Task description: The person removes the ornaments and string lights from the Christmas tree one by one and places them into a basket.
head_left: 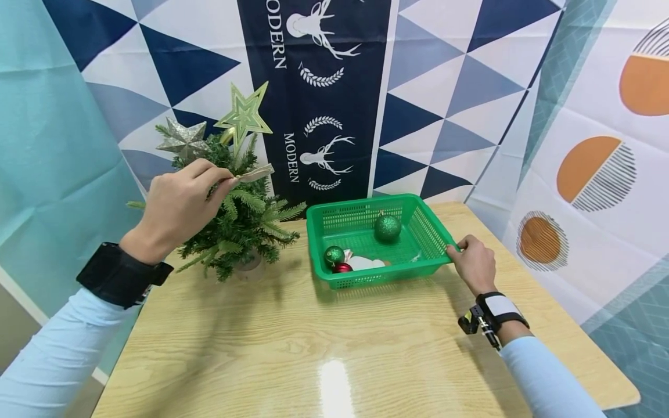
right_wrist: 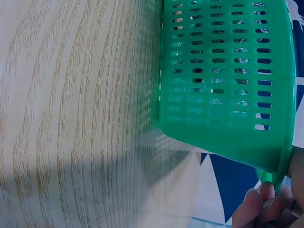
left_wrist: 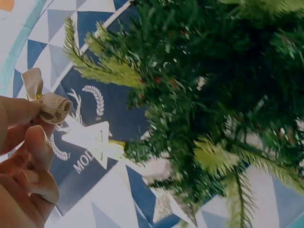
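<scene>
My left hand pinches a beige burlap bow between thumb and fingertips, in front of the small artificial Christmas tree. In the left wrist view the bow shows a rolled loop and a strip, apart from the branches. A gold-green star and a silver star sit at the top of the tree. On the right, my right hand grips the rim of a green plastic basket at its right corner. The right wrist view shows its fingers curled beneath that rim.
Inside the basket lie a large green glitter ball, a smaller green ball, a red ball and a white piece of unclear kind. The wooden table ends at a patterned cloth backdrop.
</scene>
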The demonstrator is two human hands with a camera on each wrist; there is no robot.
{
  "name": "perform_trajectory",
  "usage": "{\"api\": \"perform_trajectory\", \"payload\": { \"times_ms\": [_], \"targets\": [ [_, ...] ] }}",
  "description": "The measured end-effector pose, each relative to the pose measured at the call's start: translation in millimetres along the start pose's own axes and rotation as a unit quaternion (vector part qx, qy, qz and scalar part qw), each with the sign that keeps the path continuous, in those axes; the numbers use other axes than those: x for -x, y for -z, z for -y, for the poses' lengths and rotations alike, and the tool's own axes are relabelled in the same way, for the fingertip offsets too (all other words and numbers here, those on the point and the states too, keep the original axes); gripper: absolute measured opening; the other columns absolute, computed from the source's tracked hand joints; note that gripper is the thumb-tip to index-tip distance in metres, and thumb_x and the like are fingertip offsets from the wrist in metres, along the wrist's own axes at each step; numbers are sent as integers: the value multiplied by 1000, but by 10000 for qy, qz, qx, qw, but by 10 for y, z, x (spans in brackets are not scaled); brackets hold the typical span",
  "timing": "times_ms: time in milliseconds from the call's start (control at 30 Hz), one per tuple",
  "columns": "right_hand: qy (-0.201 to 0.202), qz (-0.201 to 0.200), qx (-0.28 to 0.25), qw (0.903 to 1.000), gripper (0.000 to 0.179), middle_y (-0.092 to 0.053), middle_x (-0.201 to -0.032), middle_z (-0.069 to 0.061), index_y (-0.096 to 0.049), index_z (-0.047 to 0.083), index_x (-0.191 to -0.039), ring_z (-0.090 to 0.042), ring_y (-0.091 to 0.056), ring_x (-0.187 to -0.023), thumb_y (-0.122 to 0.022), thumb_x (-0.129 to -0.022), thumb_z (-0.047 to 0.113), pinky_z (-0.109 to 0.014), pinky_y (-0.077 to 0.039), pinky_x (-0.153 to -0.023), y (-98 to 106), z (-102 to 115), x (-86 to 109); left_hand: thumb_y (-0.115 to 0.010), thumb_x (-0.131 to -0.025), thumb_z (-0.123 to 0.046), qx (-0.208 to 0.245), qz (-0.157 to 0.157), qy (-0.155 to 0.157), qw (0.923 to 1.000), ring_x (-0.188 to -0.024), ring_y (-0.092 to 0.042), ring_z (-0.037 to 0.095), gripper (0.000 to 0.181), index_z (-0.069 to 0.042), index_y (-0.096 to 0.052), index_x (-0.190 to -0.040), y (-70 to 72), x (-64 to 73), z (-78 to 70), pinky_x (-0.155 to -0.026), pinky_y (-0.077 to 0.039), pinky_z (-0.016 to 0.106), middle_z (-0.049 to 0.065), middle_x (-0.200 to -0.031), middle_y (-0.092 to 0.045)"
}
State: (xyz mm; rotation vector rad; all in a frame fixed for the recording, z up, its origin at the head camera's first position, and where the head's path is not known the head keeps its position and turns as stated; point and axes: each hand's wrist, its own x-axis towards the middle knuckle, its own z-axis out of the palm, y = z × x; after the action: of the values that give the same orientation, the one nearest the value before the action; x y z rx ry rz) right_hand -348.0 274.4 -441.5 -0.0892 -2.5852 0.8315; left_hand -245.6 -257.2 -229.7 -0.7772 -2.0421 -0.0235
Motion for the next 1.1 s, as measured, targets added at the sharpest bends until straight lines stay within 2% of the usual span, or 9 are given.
{"api": "perform_trajectory", "payload": {
  "times_ms": [400,1100],
  "targets": [
    [7,39,-17,10000,26,-69,-82,-21,-67,-3,-94,-34,-62,-67,-67,-97,22,-38,-41,-53,-31,-31,-16,-75,-96,-12,162,37,-143,9998,-59,-63,26,11,-2,-77,-101,-80,-56,-154,-45,-45,38,15,-90,-70],
    [-99,57,-53,9999,28,-70,-83,-21,-67,-4,-95,-37,-63,-70,-67,-97,24,-42,-44,-57,-50,-46,-30,-73,-97,-9,321,72,-360,9988,-59,-63,23,8,-2,-76,-98,-301,-87,-311,-46,-45,35,14,-90,-69]
  ]
}}
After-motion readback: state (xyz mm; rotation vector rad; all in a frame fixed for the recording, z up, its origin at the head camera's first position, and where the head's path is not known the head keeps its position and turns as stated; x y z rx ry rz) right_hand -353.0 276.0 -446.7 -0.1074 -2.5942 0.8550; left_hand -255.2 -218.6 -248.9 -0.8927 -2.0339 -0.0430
